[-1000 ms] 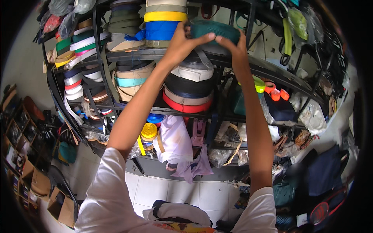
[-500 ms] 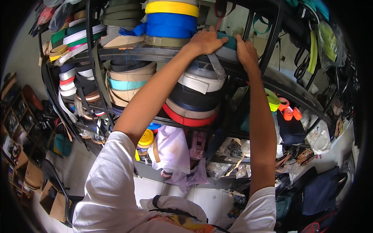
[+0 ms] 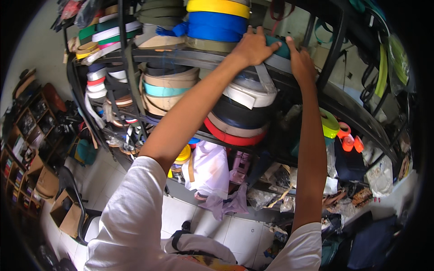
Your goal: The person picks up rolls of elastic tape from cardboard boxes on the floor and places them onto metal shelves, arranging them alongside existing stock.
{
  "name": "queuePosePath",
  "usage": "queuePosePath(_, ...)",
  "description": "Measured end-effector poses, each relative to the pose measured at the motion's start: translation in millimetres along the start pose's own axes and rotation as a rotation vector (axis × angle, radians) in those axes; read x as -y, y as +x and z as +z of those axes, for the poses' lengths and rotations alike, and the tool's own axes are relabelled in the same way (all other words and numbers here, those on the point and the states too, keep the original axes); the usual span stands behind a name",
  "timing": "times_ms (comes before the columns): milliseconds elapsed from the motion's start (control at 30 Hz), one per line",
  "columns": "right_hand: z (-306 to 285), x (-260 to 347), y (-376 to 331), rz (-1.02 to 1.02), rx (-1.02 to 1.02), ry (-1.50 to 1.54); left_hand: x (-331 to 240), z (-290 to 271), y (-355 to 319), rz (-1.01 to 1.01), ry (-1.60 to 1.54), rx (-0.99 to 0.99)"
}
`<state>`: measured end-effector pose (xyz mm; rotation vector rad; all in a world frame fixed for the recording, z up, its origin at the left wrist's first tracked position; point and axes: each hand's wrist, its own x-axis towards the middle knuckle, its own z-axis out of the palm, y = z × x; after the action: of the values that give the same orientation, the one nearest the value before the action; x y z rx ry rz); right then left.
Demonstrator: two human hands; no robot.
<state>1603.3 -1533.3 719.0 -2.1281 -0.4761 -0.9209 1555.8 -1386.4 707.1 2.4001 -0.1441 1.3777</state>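
Both my arms reach up to the upper shelf. My left hand [image 3: 255, 47] lies over the left side of a roll of teal webbing [image 3: 282, 48], thumb pointing right and fingers curled over the far side, partly hidden. On the opposite side, my right hand [image 3: 301, 59] presses against the same roll with its fingers over the edge. Beneath the teal roll lies a grey webbing roll [image 3: 278, 63]; a loose grey strap end [image 3: 264, 77] hangs below my left hand. Blue [image 3: 212, 26] and yellow [image 3: 217, 7] webbing rolls are stacked just left of my left hand.
A black metal rack [image 3: 169, 56] holds many webbing rolls; white [image 3: 250, 95] and red [image 3: 235, 135] ones sit on the shelf below. A rack upright [image 3: 333, 49] stands right of my right hand. Cardboard boxes [image 3: 65, 214] and a black chair [image 3: 74, 192] are at lower left.
The whole scene has shifted to the right in the picture as my head turned. Both hands remain at the teal roll, with only slight changes in finger position.
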Motion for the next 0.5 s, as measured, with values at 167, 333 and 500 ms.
queuePosePath(167, -10, 6, -46, -0.402, -0.54, 0.591, -27, -35, -50, 0.183, -0.252, -0.425)
queuePosePath(333, 24, 65, -179, -0.346, -0.411, 1.076, -11, -122, -159, -0.011, -0.259, -0.203)
queuePosePath(500, 79, 168, -368, 0.051, 0.275, 1.432, 18, -244, -322, -0.361, -0.11, -0.153)
